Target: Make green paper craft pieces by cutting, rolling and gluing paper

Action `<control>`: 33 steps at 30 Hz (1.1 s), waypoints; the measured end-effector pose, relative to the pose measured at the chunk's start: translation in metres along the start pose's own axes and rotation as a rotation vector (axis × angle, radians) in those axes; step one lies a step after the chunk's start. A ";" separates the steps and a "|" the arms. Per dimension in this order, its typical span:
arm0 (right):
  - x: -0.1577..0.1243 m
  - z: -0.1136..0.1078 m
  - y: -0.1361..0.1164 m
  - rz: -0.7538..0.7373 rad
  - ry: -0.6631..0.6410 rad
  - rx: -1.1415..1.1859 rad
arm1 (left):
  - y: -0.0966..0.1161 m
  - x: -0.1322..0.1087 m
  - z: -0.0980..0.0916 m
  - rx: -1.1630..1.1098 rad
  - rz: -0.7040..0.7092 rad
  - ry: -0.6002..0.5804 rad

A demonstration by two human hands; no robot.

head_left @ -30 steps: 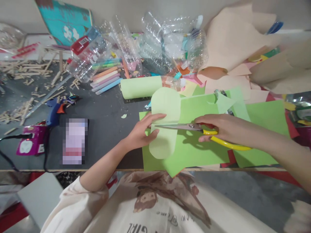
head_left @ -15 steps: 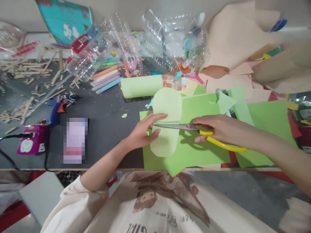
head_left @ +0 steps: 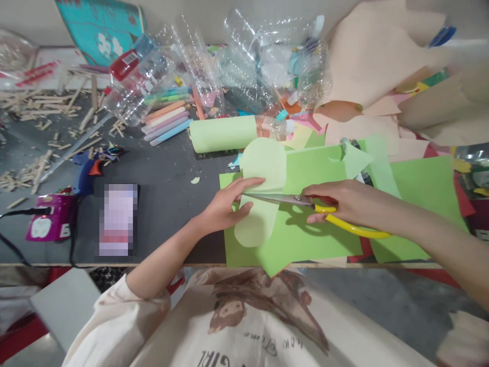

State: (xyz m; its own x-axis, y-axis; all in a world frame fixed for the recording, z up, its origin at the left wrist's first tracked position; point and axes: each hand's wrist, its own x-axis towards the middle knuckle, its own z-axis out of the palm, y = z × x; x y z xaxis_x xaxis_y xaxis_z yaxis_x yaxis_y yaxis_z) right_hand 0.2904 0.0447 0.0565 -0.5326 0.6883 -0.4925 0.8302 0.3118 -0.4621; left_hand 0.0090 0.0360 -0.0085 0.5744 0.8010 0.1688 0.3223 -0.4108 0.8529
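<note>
My right hand (head_left: 336, 201) is closed around the yellow handles of a pair of scissors (head_left: 286, 199). Their blades lie nearly shut across the middle of a pale green rounded paper piece (head_left: 264, 160). On the near side of the blades, the lower part of the paper (head_left: 255, 229) sits at a slight angle to the upper part. My left hand (head_left: 233, 204) pinches the paper's left edge, thumb below the blades and fingers above, close to the scissor tips. Beneath it all is a brighter green sheet (head_left: 317, 234).
A plastic bottle wrapped in pale green paper (head_left: 223, 135) lies just beyond. On the left are a phone (head_left: 117, 219), a purple box with a cable (head_left: 51, 219), a blue glue gun (head_left: 84, 176) and scattered wooden sticks (head_left: 34, 109). Clear bottles (head_left: 248, 66) and brown paper (head_left: 374, 56) crowd the back.
The lower part of the pale green paper has swung slightly left, out of line with the upper part along the blades. Both hands have barely moved.
</note>
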 end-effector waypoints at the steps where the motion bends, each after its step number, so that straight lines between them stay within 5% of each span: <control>1: 0.000 0.000 0.000 0.000 -0.008 -0.001 | 0.000 0.000 0.000 0.004 -0.012 -0.008; 12: -0.006 0.005 0.003 0.011 0.045 -0.033 | 0.003 0.002 0.003 0.040 -0.113 -0.029; 17: -0.021 0.019 0.022 0.063 0.175 0.022 | 0.003 0.004 -0.005 0.085 -0.157 0.018; 26: -0.064 0.037 0.086 0.750 0.704 0.097 | 0.016 -0.022 -0.060 0.226 -0.487 0.086; 28: -0.071 0.042 0.102 0.894 0.730 0.064 | 0.013 -0.033 -0.067 0.221 -0.558 0.085; 33: -0.081 0.046 0.116 0.912 0.603 -0.254 | 0.005 -0.052 -0.072 0.233 -0.650 0.051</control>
State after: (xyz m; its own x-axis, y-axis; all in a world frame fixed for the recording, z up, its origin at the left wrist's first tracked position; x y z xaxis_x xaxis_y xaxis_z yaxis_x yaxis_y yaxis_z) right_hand 0.4229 -0.0050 0.0090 0.4014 0.9103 -0.1009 0.9151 -0.3939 0.0865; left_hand -0.0737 0.0235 0.0226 0.1756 0.9334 -0.3130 0.7455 0.0816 0.6615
